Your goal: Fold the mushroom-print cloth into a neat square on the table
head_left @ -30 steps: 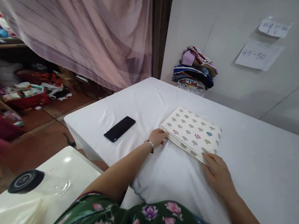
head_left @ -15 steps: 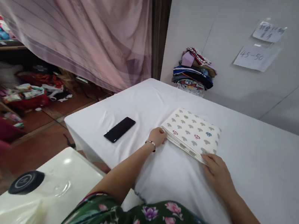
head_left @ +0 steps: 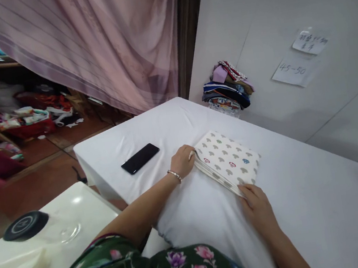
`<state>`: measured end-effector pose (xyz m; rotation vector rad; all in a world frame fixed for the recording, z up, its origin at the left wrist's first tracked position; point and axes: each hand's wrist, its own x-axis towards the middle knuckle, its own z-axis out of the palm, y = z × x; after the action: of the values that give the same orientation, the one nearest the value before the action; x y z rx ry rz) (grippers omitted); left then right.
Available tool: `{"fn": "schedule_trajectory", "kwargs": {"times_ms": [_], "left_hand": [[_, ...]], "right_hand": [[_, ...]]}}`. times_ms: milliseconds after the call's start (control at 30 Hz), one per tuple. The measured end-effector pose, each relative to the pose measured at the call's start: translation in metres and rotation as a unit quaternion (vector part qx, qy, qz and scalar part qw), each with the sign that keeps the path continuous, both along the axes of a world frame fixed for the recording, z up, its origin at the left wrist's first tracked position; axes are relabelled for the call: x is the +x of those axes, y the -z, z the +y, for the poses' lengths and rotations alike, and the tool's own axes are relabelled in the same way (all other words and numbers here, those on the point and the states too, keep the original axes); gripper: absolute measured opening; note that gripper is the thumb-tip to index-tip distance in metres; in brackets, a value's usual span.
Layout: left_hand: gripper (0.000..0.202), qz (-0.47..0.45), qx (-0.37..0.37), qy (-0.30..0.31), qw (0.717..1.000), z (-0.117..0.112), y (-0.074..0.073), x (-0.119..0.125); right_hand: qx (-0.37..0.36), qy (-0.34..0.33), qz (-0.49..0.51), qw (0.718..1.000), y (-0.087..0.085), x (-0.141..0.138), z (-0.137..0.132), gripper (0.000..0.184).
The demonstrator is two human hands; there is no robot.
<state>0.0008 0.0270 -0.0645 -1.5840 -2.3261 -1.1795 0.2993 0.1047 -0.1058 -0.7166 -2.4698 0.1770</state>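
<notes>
A folded cream cloth [head_left: 229, 159] printed with small grey, red and blue shapes lies on the white-covered table [head_left: 312, 203]. My left hand [head_left: 183, 160], with a bracelet on the wrist, grips the cloth's left corner, fingers curled around the edge. My right hand [head_left: 257, 205] rests at the cloth's near corner, its fingertips pinching the layered edge. A black phone [head_left: 140, 158] lies flat on the table to the left of my left hand.
A pile of folded colourful fabrics [head_left: 226, 90] sits at the table's far end against the wall. Two paper notes [head_left: 293, 71] hang on the wall. A pink curtain [head_left: 99, 42] hangs behind. A white surface with a black round disc [head_left: 20, 226] stands at the left.
My left hand has moved slightly up onto the cloth's left corner and closed on it. The camera view shifted a little to the right; the cloth stays in place.
</notes>
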Motion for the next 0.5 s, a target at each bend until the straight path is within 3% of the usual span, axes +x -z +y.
{"fn": "schedule_trajectory", "kwargs": {"times_ms": [133,267,400,500], "left_hand": [[0.024,0.103,0.025,0.088,0.991,0.006,-0.01,0.0],[0.021,0.11,-0.041,0.142,0.983,0.013,-0.004,-0.002],[0.018,0.048,-0.07,0.12,0.989,0.015,0.008,-0.005],[0.02,0.03,-0.077,0.089,0.993,0.019,0.004,-0.006]], "right_hand": [[0.001,0.002,0.0,1.0,0.0,0.0,0.0,0.031],[-0.002,0.006,-0.001,1.0,-0.003,-0.001,-0.002,0.032],[0.002,0.013,0.0,1.0,-0.005,-0.003,-0.004,0.033],[0.005,0.017,0.0,1.0,-0.005,-0.003,-0.005,0.033]]}}
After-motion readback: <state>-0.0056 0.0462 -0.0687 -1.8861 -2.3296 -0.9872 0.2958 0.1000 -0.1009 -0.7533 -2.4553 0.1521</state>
